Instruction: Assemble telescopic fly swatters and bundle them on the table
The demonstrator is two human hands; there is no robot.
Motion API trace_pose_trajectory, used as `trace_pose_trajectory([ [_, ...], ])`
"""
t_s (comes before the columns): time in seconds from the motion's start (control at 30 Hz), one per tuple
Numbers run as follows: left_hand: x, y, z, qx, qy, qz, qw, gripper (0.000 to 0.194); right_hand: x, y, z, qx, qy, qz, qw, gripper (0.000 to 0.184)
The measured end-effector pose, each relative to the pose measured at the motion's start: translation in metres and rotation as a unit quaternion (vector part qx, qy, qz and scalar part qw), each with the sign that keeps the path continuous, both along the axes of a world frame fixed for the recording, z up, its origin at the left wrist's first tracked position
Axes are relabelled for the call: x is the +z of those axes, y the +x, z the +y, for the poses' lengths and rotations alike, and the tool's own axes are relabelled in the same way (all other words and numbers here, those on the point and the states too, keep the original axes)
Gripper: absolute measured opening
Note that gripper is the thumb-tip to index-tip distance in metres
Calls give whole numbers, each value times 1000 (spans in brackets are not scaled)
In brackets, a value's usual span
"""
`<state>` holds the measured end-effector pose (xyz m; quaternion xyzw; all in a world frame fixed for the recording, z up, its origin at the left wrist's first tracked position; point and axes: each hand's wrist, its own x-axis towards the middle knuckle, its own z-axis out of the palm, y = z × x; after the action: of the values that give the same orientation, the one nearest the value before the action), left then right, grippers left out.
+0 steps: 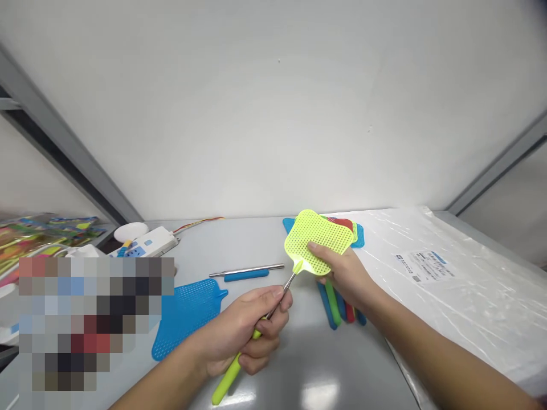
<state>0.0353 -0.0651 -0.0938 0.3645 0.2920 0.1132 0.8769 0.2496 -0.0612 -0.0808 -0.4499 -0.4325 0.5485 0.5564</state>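
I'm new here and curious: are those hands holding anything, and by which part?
A yellow-green fly swatter: the left hand grips its metal rod and upper handle; the right hand holds its mesh head, thumb in front.

The person's left hand [256, 330] is curled in a grip, its left thumb [272, 294] extended along the top and its fingers [258, 346] bent around, the left forearm [171, 364] running back from it toward the near left. Beyond it and to its right, the right hand [342, 272] pinches, right thumb [325, 254] uppermost, the right forearm [427, 336] slanting back toward the near right
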Motion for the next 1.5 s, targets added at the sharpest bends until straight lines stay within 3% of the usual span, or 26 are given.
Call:
trace_pose_trajectory([
  [0.17,1,-4,0,-17,-6,38,999,33,6,33,19,-135,46,91,986,25],
  [0.23,1,-4,1,-18,-2,38,999,33,2,30,17,-146,56,117,981,23],
  [0.3,1,-4,1,-16,2,38,999,33,-8,14,9,-98,38,99,990,25],
  [0.4,1,-2,2,-33,24,30,999,34,-24,-18,-9,70,5,-17,997,36],
  [0.5,0,-1,1,-60,39,-3,997,34,-29,-32,-19,129,5,-49,990,48],
  [0.6,-2,-3,1,-61,33,-26,997,33,-20,-16,-13,108,16,-51,993,45],
  [0.73,-3,-8,2,-67,38,-14,997,35,-1,18,4,-33,82,-6,996,34],
  [0.83,-4,-9,2,-67,38,-20,997,34,1,23,7,-79,95,21,992,32],
  [0.9,-6,-7,3,-68,39,-34,996,34,-5,14,4,-53,76,4,996,35],
  [1.1,-9,-4,-1,-82,28,-88,992,40,-25,-20,-17,114,42,-14,992,35],
  [1.27,-8,-4,-4,-74,23,-74,994,35,-24,-20,-23,199,9,-50,979,29],
  [1.37,-5,-4,-3,-76,29,-71,994,37,-17,-9,-19,206,30,-86,974,29],
  [1.5,0,-7,0,-80,36,-61,994,37,-6,16,-7,125,89,-90,984,28],
])
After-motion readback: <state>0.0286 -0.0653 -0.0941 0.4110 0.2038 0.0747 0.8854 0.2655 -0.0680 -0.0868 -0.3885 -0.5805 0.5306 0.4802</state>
